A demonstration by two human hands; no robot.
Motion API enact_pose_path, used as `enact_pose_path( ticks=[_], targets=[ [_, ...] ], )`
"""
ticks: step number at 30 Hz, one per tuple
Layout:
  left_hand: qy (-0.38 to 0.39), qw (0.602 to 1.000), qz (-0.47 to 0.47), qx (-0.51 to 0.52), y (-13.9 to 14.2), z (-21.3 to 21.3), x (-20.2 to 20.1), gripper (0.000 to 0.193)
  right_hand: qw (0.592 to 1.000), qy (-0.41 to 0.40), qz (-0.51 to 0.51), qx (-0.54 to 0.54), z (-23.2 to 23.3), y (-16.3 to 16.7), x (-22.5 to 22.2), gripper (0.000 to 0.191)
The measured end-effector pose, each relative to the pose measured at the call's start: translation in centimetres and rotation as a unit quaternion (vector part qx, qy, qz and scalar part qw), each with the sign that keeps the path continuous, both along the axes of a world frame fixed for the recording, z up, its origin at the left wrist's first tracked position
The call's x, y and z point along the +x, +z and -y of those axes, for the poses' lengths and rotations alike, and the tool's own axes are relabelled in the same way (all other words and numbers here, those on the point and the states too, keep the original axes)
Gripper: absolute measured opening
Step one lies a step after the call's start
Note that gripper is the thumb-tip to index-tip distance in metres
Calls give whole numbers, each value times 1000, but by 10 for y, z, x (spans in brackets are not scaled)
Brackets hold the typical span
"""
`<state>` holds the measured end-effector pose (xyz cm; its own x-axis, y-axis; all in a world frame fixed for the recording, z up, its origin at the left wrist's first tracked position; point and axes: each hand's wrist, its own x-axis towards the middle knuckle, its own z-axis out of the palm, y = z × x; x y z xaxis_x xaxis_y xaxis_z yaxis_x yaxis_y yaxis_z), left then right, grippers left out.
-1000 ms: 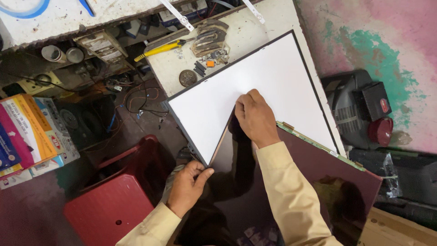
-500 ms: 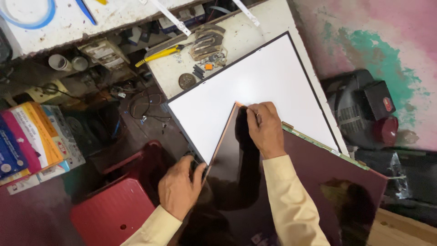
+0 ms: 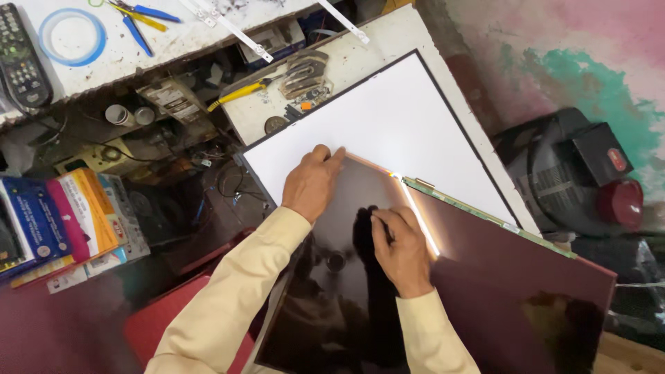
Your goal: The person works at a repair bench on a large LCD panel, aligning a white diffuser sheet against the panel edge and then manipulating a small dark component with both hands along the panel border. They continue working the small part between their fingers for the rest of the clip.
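A large dark glossy display panel [image 3: 499, 277] lies over the near part of a white backlight sheet in a black frame [image 3: 388, 131]. My left hand [image 3: 310, 181] rests flat on the panel's far left corner, fingers touching the white sheet. Just to its right, my right hand [image 3: 400, 249] presses on the dark panel, fingers curled, close to a bright strip of light at the panel's edge. A green circuit strip [image 3: 478, 216] runs along the panel's far edge. Neither hand holds a tool.
A yellow-handled tool [image 3: 239, 92] and metal parts [image 3: 303, 76] lie on the bench beyond the frame. Further left are a remote control [image 3: 21, 55], a blue tape ring [image 3: 71, 36] and colourful boxes [image 3: 62, 225]. A black machine with a red knob [image 3: 582, 180] stands at the right. A red stool [image 3: 180, 318] is below.
My left hand rose from the panel's lower left edge to its far corner. My right hand slid down onto the dark surface. The panel now covers more of the white sheet.
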<state>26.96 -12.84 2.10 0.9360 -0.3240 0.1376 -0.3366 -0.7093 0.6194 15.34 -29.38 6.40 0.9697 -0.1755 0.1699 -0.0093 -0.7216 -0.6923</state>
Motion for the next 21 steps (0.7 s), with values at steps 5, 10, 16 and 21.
enact_pose_path(
  ticks=[5, 10, 16, 21],
  targets=[
    [-7, 1000, 11, 15, -9, 1, 5, 33, 999, -23, -21, 27, 8, 3, -32, 13],
    [-43, 999, 15, 0, -12, -4, 17, 19, 998, -43, -43, 27, 6, 6, -43, 14],
    [-109, 994, 6, -20, -17, -8, 38, 5, 997, -68, -39, 9, 2, 1, -41, 14],
    [-174, 981, -3, 82, -12, -1, 56, 9, 996, -74, -52, 7, -1, -2, -41, 14]
  ],
)
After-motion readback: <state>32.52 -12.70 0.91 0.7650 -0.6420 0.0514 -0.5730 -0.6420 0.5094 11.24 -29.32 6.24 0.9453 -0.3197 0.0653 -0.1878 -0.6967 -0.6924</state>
